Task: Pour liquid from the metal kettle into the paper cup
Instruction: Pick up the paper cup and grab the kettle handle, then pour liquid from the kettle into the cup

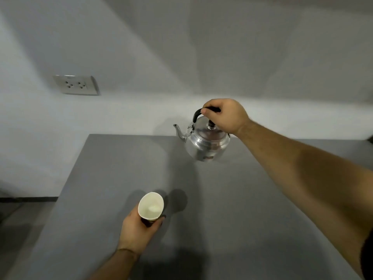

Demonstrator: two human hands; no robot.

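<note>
A shiny metal kettle [205,143] with a black handle and a black lid knob stands upright at the far side of the grey table [232,209], its spout pointing left. My right hand [224,115] is closed around the black handle from above. A white paper cup [151,205] with a dark outside is near the table's front left, its mouth tilted toward the kettle. My left hand [139,229] grips the cup's lower part. The inside of the cup looks pale; I cannot tell whether it holds liquid.
The table's left edge runs diagonally from the far wall down to the lower left, with floor beyond it. A double wall socket [77,85] sits on the white wall at the left. A dark object [370,138] shows at the right edge.
</note>
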